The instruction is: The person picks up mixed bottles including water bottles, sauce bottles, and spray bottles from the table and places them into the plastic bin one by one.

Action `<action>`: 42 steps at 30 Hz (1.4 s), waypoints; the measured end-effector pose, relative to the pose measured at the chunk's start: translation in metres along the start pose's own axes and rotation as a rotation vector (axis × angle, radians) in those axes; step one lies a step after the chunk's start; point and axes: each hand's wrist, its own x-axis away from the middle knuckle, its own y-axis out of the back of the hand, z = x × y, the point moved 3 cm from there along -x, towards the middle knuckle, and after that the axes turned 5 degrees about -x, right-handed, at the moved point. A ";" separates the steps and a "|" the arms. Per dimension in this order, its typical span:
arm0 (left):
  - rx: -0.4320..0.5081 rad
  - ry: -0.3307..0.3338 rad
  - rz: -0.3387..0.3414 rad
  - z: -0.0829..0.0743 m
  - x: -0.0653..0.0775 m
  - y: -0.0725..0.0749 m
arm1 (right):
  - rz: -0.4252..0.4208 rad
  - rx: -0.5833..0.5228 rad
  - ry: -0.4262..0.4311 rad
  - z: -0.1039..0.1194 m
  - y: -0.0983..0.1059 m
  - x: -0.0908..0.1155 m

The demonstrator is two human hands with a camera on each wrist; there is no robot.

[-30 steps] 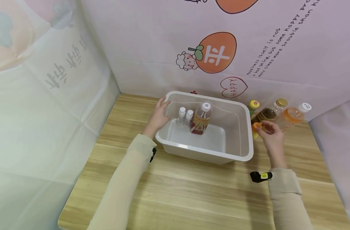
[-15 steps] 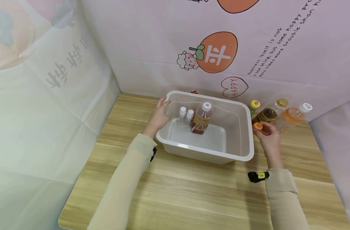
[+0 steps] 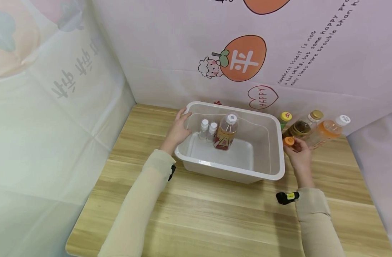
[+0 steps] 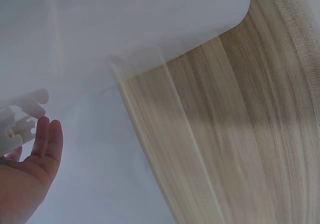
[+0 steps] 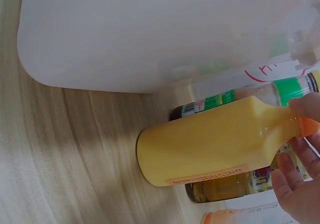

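My left hand (image 3: pixel 177 132) holds the left rim of a light grey plastic bin (image 3: pixel 228 172), with its fingers at the rim. In the left wrist view, two fingers (image 4: pixel 49 144) of that hand show beside the bin's pale handle (image 4: pixel 20 129). On the right, my right hand (image 3: pixel 301 157) pinches a yellow bottle (image 5: pixel 210 144) at its neck, just under the orange cap (image 3: pixel 289 141). The bottle is just outside the bin's right wall. Inside the bin stand two small white-capped bottles (image 3: pixel 211 132) and a larger bottle of reddish-brown drink (image 3: pixel 226 135).
Behind my right hand are a yellow-capped green bottle (image 3: pixel 284 118), a gold-capped bottle of dark liquid (image 3: pixel 301 127) and a white-capped clear bottle (image 3: pixel 327 130). The wooden table (image 3: pixel 221 217) meets a printed cloth wall (image 3: pixel 170 71) at the back.
My right hand has shifted slightly left, and the orange cap has tilted in its fingers and come back more upright. My left hand stays at the bin's rim.
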 end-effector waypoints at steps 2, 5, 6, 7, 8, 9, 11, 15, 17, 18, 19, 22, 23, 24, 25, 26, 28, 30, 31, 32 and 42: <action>0.000 -0.001 0.000 0.000 0.000 0.000 | 0.003 -0.011 0.020 -0.001 -0.001 0.000; -0.005 -0.005 -0.001 0.000 0.000 0.000 | 0.007 -0.034 0.042 -0.002 -0.002 -0.001; -0.007 -0.005 -0.001 0.000 0.000 0.000 | 0.008 -0.036 0.048 -0.002 -0.003 -0.001; -0.008 -0.004 -0.001 0.000 0.000 0.000 | 0.005 -0.041 0.048 -0.002 -0.003 -0.001; -0.009 -0.002 0.000 0.000 0.000 0.000 | -0.001 -0.042 0.048 -0.002 -0.003 0.000; -0.008 -0.002 0.001 0.000 0.000 0.000 | -0.009 -0.047 0.045 -0.002 -0.003 -0.001; -0.009 0.001 0.001 0.000 0.000 0.000 | -0.030 -0.062 0.034 -0.003 -0.002 0.000; -0.012 0.005 0.003 0.000 0.001 -0.001 | -0.075 -0.095 0.001 -0.003 -0.001 0.000; -0.013 0.008 0.004 0.000 0.001 -0.001 | -0.096 -0.131 -0.027 -0.004 0.000 0.000; -0.012 0.009 0.005 0.000 0.001 -0.001 | -0.105 -0.143 -0.039 -0.004 0.001 0.001; -0.011 0.011 0.006 0.000 0.002 -0.001 | -0.112 -0.155 -0.050 -0.004 0.001 0.001; -0.006 0.015 0.007 -0.001 0.002 -0.001 | -0.123 -0.191 -0.078 -0.005 0.002 0.001; -0.004 0.015 0.007 -0.001 0.002 -0.001 | -0.125 -0.188 -0.080 -0.005 0.003 0.001; -0.005 0.015 0.008 -0.001 0.002 -0.001 | -0.128 -0.189 -0.081 -0.005 0.003 0.002; -0.005 0.015 0.008 -0.002 0.003 -0.001 | -0.130 -0.182 -0.080 -0.005 0.003 0.002; -0.006 0.015 0.008 -0.002 0.003 -0.001 | -0.136 -0.191 -0.083 -0.005 0.004 0.002; -0.006 0.016 0.010 -0.003 0.003 -0.001 | -0.143 -0.175 -0.082 -0.005 0.004 0.003; -0.007 0.017 0.012 -0.003 0.002 -0.001 | -0.148 -0.148 -0.083 -0.005 0.005 0.004; -0.006 0.018 0.012 -0.003 0.002 -0.001 | -0.146 -0.137 -0.086 -0.004 0.005 0.004; -0.006 0.017 0.012 -0.003 0.002 -0.001 | -0.145 -0.126 -0.088 -0.004 0.005 0.005; 0.002 0.009 0.006 -0.002 0.001 0.000 | -0.145 -0.174 -0.101 0.015 0.018 0.009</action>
